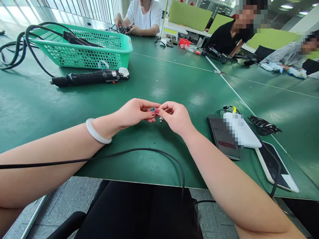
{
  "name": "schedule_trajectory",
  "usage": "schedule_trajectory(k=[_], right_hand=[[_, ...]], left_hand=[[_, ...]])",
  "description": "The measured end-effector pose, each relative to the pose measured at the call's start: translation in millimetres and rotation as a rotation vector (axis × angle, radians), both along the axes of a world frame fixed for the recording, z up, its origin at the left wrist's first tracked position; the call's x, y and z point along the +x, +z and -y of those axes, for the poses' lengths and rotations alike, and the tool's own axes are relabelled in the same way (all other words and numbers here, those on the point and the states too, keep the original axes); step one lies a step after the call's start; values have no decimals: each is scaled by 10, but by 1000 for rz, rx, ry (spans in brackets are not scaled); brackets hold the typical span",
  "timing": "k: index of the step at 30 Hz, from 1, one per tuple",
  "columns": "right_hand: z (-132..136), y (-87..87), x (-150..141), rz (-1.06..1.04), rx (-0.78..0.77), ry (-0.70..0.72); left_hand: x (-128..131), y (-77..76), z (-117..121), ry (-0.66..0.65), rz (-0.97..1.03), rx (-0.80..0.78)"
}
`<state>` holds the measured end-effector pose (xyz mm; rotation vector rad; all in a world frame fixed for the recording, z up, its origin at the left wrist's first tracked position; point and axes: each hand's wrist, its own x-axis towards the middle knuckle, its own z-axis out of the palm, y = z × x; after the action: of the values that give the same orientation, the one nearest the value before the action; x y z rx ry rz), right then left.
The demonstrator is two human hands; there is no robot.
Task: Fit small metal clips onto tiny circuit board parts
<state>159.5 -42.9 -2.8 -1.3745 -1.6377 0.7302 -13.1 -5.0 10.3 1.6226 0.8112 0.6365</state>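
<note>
Blue piece (pixel 153 109) held at your meeting fingertips

You have the blue piece pinched in your left hand (pixel 132 113), its thumb and fingers closed on it just above the tabletop (pixel 154 86). Your right hand (pixel 177 116) meets it there, thumb tip against the left fingertips. Your right fingers are closed too, gripping a metal piece (pixel 161 119) that pokes out just below the thumb. Your fingertips hide much of both, so you cannot tell whether the two pieces join.

On your left wrist sits a white bracelet (pixel 96 132). A black cable (pixel 149 149) crosses your left forearm, curves on below your hands and drops past the near edge.

Beyond your left hand lies a black tool (pixel 89 78), on its side in front of a green basket (pixel 84 56). Another dark tool (pixel 77 39) rests in the basket, and cable loops spill over its left end.

Near your right forearm lie a dark slab (pixel 216 132), a white device (pixel 250 137) partly over it, and a white phone (pixel 269 156). A black bundle (pixel 264 125) is just beside them.

Across from you sits a person in a white shirt (pixel 142 16), both hands at some dark parts (pixel 122 29). Farther right, a person in a black shirt (pixel 221 38) leans over the tabletop.
</note>
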Motion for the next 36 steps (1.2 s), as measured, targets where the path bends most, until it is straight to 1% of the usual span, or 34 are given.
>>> schedule_trajectory(k=[3, 6, 10, 13, 16, 21, 25, 28, 31, 36], right_hand=[[-1, -7, -1, -3, -3, 18], [-11, -21, -5, 22, 14, 5], [-44, -26, 65, 84, 1, -39], [-80, -42, 174, 213, -54, -105], [-112, -80, 249, 382, -111, -71], [-143, -140, 232, 504, -76, -53], [-144, -151, 222, 519, -68, -45], [-127, -127, 231, 506, -44, -45], [-95, -74, 223, 480, 15, -42], [-23, 20, 145, 402, 139, -9]], left_hand=[[7, 4, 9, 24, -10, -24], [16, -20, 10, 53, -25, -50], [31, -61, 4, 87, 29, -157], [37, -87, -12, 156, 75, -253], [32, -105, -31, 193, 93, -289], [28, -115, -32, 185, 103, -293], [34, -119, -29, 201, 123, -329], [35, -125, -35, 188, 151, -364], [32, -135, -41, 158, 169, -380], [34, -148, -35, 87, 163, -356]])
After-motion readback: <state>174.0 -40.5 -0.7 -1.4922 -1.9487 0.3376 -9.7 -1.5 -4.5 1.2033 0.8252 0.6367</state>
